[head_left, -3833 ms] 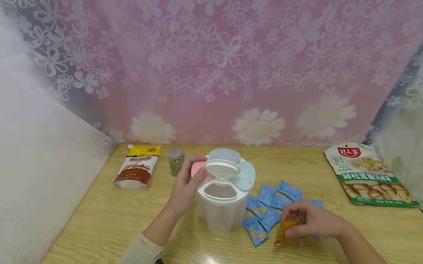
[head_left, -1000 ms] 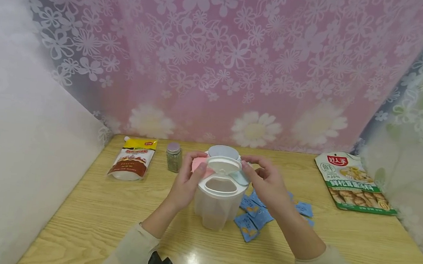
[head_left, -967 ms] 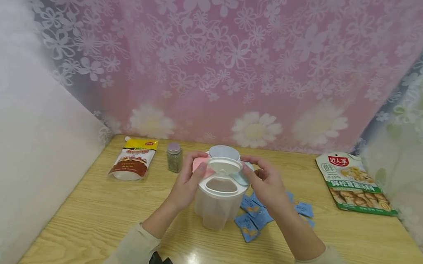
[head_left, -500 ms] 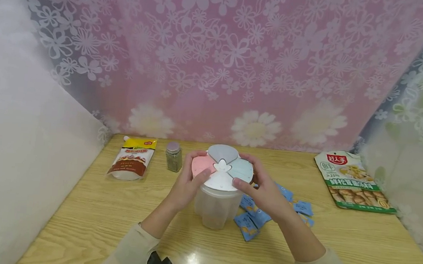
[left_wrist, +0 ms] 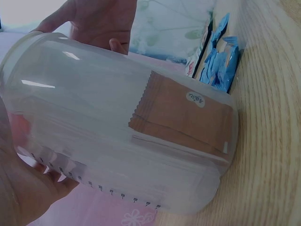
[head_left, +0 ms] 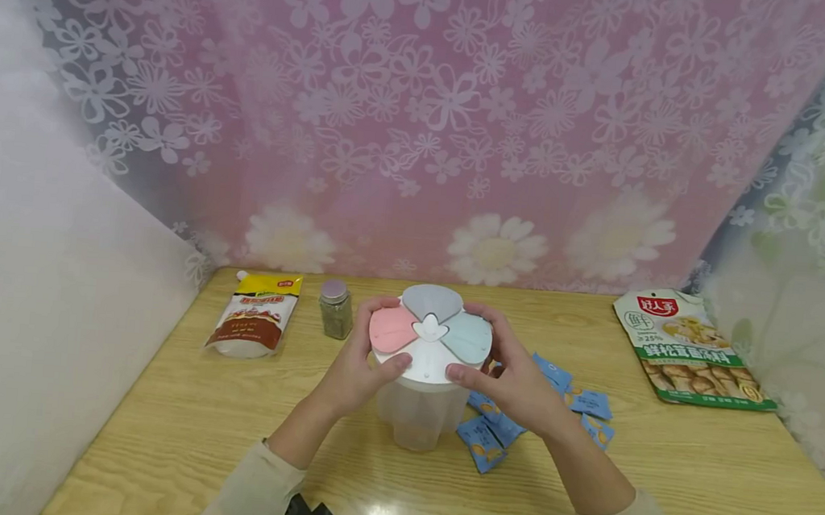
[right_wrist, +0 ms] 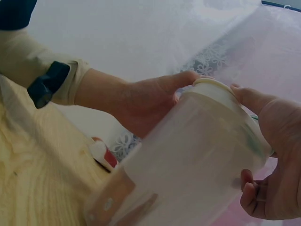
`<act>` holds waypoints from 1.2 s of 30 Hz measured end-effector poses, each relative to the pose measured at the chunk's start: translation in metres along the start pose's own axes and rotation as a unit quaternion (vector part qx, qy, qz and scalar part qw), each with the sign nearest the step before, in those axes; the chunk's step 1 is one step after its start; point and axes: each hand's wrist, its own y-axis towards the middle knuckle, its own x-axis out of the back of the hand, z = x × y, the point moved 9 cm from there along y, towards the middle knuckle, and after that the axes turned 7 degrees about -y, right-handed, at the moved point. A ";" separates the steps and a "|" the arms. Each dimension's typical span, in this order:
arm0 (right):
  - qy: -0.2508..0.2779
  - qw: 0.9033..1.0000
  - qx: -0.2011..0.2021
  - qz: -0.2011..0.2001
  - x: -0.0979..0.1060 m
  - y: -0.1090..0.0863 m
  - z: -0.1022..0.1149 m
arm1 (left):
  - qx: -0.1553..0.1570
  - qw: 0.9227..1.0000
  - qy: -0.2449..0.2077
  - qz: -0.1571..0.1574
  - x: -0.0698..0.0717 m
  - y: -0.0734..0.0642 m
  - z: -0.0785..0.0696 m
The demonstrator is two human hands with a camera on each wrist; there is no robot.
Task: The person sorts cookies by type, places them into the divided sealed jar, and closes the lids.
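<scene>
The container (head_left: 418,415) stands on the wood-grain table (head_left: 223,445), near and at the middle. Its body is translucent, frosted plastic with a lobed outline. The lid (head_left: 379,360) carries four petal-shaped flaps, all lying flat: pink flap (head_left: 391,328) on the left, grey flap (head_left: 433,298) on the far side, pale blue-green flap (head_left: 470,337) on the right, white flap (head_left: 424,361) on the near side. A white petal-shaped centrepiece (head_left: 430,328) occupies the middle.

The left wrist view shows dark graduation marks (left_wrist: 101,188) along the wall. A brown sachet (left_wrist: 183,113) with serrated edge and pale oval label is visible through the wall, inside the container at its base.

The left hand (head_left: 360,367) grasps the container at the left of the lid: fingers curl around the side, thumb rests on the white flap. The right hand (head_left: 522,383) grasps the right side in the same manner, thumb also on the white flap.

Blue packets (head_left: 483,441) lie in a group just right of the container. A jar (head_left: 336,316) with a mauve cap stands to the far left; a yellow, white and brown pouch (head_left: 255,318) lies farther left. A green-and-white bag (head_left: 692,352) lies at the far right.
</scene>
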 end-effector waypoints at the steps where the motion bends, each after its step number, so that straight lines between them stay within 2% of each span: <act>1: -0.006 1.000 0.002 0.002 0.001 0.000 0.001 | -0.003 1.000 -0.003 0.000 0.000 0.000 -0.001; 6: -0.017 1.000 0.008 0.016 0.001 0.000 0.002 | -0.003 1.000 -0.027 0.001 0.000 0.001 -0.004; 10: 0.005 1.000 0.008 0.028 0.001 0.001 -0.001 | 0.005 0.999 -0.043 0.010 -0.001 0.003 -0.005; 13: 0.016 0.999 0.022 0.036 0.002 0.001 -0.004 | 0.018 0.999 -0.036 0.006 0.001 0.003 -0.005; 17: 0.008 0.997 0.070 0.040 0.007 0.001 -0.003 | 0.036 0.999 0.003 -0.016 0.009 0.003 -0.006; 19: 0.003 0.995 0.095 0.024 0.013 0.000 -0.002 | 0.051 0.998 0.020 -0.028 0.014 0.004 -0.006; 22: 0.007 0.992 0.126 -0.015 0.024 -0.002 0.001 | 0.080 0.995 0.018 -0.060 0.025 0.003 -0.004; 25: 0.031 0.986 0.162 -0.021 0.024 -0.004 0.007 | 0.078 0.992 0.005 -0.099 0.039 0.001 -0.007; 27: 0.051 0.984 0.173 -0.001 0.018 -0.005 0.010 | 0.068 0.992 0.004 -0.105 0.044 0.001 -0.010; 28: 0.057 0.983 0.174 0.011 0.014 -0.005 0.011 | 0.063 0.993 0.004 -0.098 0.044 0.001 -0.012; 30: 0.058 0.985 0.160 0.036 0.007 -0.004 0.011 | 0.053 0.997 0.003 -0.059 0.040 0.001 -0.015; 33: 0.050 0.987 0.134 0.067 0.000 -0.003 0.008 | 0.038 0.999 0.000 0.022 0.026 -0.001 -0.022; 36: 0.024 0.989 0.121 0.081 -0.002 -0.003 0.005 | 0.014 0.994 -0.005 0.108 0.010 -0.006 -0.026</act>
